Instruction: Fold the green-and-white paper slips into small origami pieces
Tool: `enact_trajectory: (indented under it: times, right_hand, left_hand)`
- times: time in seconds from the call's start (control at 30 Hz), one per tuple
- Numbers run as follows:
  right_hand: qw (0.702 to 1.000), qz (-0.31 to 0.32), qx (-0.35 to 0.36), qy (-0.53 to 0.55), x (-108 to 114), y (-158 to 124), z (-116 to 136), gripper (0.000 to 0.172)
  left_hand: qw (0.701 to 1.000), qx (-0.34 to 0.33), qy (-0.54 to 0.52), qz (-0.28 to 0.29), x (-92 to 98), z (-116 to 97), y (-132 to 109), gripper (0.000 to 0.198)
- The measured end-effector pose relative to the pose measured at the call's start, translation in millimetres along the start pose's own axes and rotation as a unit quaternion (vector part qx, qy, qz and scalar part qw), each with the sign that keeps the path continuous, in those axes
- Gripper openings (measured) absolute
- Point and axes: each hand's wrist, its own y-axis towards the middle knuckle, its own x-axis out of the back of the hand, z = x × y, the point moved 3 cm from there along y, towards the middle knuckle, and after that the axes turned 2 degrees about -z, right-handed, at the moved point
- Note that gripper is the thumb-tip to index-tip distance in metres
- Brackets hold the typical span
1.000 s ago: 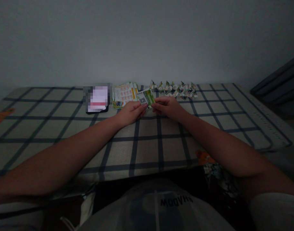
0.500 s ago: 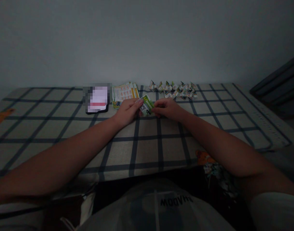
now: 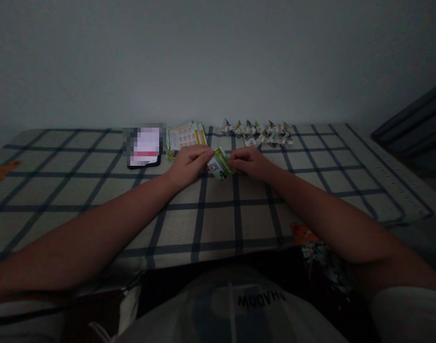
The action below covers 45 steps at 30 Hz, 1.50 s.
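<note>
A small green and white printed paper slip (image 3: 220, 165) is pinched between both my hands, low over a checked cloth (image 3: 218, 209). My left hand (image 3: 189, 163) grips its left edge with closed fingers. My right hand (image 3: 249, 162) pinches its right edge. Just beyond my left hand lies a stack of flat printed slips (image 3: 185, 137). A row of several folded paper pieces (image 3: 258, 133) lies by the wall, beyond my right hand.
A phone with a lit screen (image 3: 145, 147) lies left of the slip stack. A pale wall rises right behind the cloth. Dark furniture (image 3: 410, 128) stands at the right. An orange patch (image 3: 2, 171) shows at the left edge.
Both hands have turned the slip and brought it down and slightly nearer, from held up over the stack to low over the cloth.
</note>
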Motion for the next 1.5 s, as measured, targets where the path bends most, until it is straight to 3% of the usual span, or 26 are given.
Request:
enact_trajectory:
  times: [0.1, 0.27, 0.47, 0.57, 0.7, 0.8, 1.1, 1.27, 1.4, 1.5]
  right_hand:
    - [1.000, 0.027, -0.009, 0.012, -2.7, -0.7, -1.9, 0.041]
    - [1.000, 0.001, 0.002, -0.021, -1.4, 0.2, -2.5, 0.042]
    - [0.995, -0.018, 0.047, -0.087, -2.2, 2.1, 1.8, 0.033]
    - [0.993, -0.048, 0.062, -0.092, -3.7, 1.7, 7.1, 0.031]
    - [0.989, -0.096, 0.064, -0.092, -1.2, 0.7, 9.8, 0.033]
    - [0.991, -0.088, 0.056, -0.083, 1.5, 0.4, 6.4, 0.035]
    - [0.995, -0.003, 0.052, -0.086, -3.6, 0.3, 4.5, 0.050]
    - [0.994, -0.027, 0.056, -0.091, -3.6, 0.7, 9.7, 0.050]
    - [0.992, -0.070, 0.051, -0.091, 2.3, -1.0, 6.8, 0.048]
    - [0.990, -0.096, 0.055, -0.088, 6.6, -1.2, 2.6, 0.050]
  left_hand:
    - [0.999, -0.014, 0.026, 0.027, -2.3, 0.6, 0.1, 0.041]
    - [0.993, -0.036, 0.043, 0.101, -11.5, 1.5, -2.1, 0.035]
    - [0.992, -0.050, 0.066, 0.099, -12.5, -2.6, -2.2, 0.035]
    - [0.996, -0.024, 0.031, 0.074, -11.3, 0.1, -1.9, 0.036]
    - [0.996, 0.062, -0.049, 0.035, -9.6, 7.7, -3.1, 0.039]
    - [0.993, 0.083, -0.058, 0.056, -10.2, 6.6, -3.8, 0.041]
    - [0.996, 0.024, 0.030, 0.075, -13.4, 1.6, -2.1, 0.034]
    - [0.994, 0.091, -0.039, 0.050, -13.8, 12.3, -3.5, 0.044]
    - [0.974, 0.143, -0.141, 0.102, -17.0, 16.0, -4.9, 0.042]
    - [0.970, 0.150, -0.147, 0.123, -17.4, 12.1, -4.4, 0.034]
